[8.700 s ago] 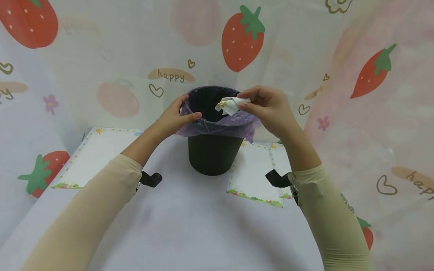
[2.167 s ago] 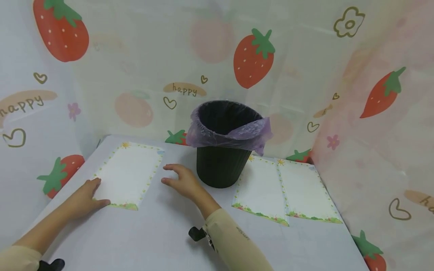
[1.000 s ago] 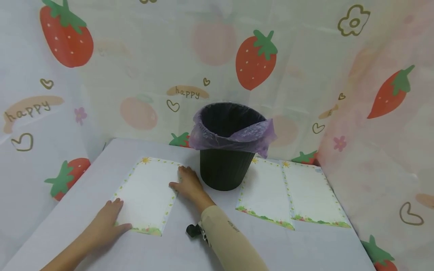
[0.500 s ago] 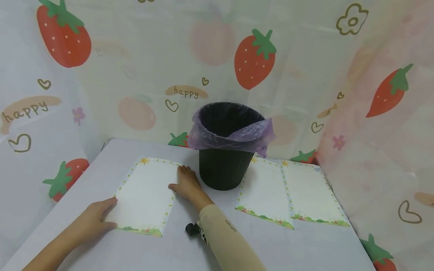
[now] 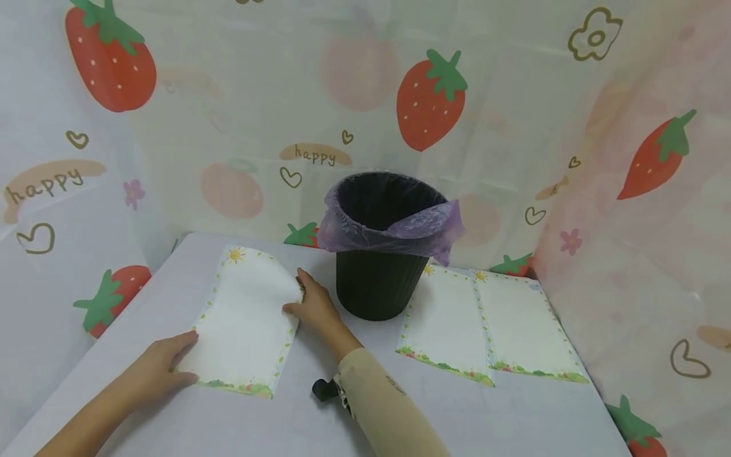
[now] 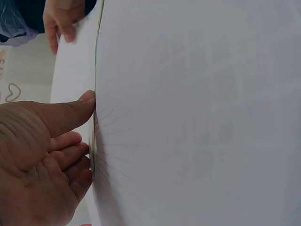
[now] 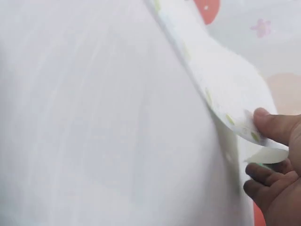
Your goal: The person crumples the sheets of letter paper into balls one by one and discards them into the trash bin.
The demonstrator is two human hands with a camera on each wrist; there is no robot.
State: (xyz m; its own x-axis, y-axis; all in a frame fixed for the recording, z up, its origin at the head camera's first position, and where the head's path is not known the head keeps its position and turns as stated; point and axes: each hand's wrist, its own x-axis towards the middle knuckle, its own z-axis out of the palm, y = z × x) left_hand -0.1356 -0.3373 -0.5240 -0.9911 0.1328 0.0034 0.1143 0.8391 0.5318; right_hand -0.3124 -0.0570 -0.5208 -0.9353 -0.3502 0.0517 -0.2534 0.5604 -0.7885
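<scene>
A white sheet of paper (image 5: 245, 324) with a printed sun, leaf and grass border lies on the left part of the table. My right hand (image 5: 320, 311) pinches its far right corner between thumb and fingers. That corner is raised and the sheet bows there; the right wrist view shows the curved paper (image 7: 230, 84) with the thumb (image 7: 273, 126) on top. My left hand (image 5: 154, 374) rests at the near left corner, fingers and thumb spread along the edges. In the left wrist view the left thumb (image 6: 70, 115) touches the sheet's near edge.
A black bin (image 5: 374, 285) with a purple bag over its rim stands right beyond my right hand. Two similar bordered sheets, one inner (image 5: 445, 324) and one outer (image 5: 525, 324), lie to its right. A strawberry-print curtain (image 5: 228, 95) encloses the white table (image 5: 320, 425).
Earlier, my right hand held crumpled paper over the bin. The left sheet has since come nearer. In the last half second my right hand has lifted its far right corner; the left hand stayed.
</scene>
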